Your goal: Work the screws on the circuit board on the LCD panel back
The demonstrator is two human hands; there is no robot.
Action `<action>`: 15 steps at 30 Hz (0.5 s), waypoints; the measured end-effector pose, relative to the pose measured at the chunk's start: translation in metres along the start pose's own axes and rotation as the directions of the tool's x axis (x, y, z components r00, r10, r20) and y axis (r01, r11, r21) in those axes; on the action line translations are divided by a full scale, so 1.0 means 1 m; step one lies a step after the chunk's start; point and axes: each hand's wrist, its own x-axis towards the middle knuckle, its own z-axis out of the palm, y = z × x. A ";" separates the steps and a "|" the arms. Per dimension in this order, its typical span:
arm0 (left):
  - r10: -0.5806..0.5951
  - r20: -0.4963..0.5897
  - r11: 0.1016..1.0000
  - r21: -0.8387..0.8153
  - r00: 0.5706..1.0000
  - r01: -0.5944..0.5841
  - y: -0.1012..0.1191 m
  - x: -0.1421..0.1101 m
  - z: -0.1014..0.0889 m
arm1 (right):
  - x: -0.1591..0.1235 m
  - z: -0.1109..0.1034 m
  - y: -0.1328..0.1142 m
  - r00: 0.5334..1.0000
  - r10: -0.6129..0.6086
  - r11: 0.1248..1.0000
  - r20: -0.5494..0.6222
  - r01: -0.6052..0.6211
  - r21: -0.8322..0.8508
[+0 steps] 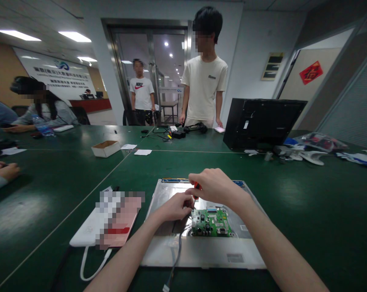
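Note:
A flat metal display panel (214,253) lies on the table in front of me, with a green circuit board (212,223) on its middle. My right hand (215,187) is closed around the red and black handle of a screwdriver (197,186), held upright. The shaft points down at the upper left corner of the board. Beside that tip, my left hand (178,207) has its fingers pinched together; what lies between them is hidden. A grey cable (178,253) runs from near the board's left side over the panel's front edge to a white connector (166,288).
Left of the panel lie a white power bank (89,227) and a pinkish phone (125,221), with a white cable (83,263). Further off are an open small box (106,148), a black monitor housing (262,123) and loose parts (293,154). Several people are around the table.

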 end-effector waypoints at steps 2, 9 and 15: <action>0.002 -0.006 1.000 0.006 1.000 -0.002 0.000 0.000 -0.001 | 0.001 0.001 0.000 1.000 0.007 1.000 -0.002 -0.007 -0.020; 0.005 -0.032 1.000 -0.020 0.999 -0.005 -0.006 0.001 0.004 | -0.004 0.001 -0.002 0.999 -0.042 0.999 -0.018 0.043 0.026; 0.008 0.000 1.000 -0.030 1.000 -0.008 -0.002 0.000 0.002 | -0.001 -0.001 -0.001 1.000 0.004 1.000 0.013 -0.004 0.000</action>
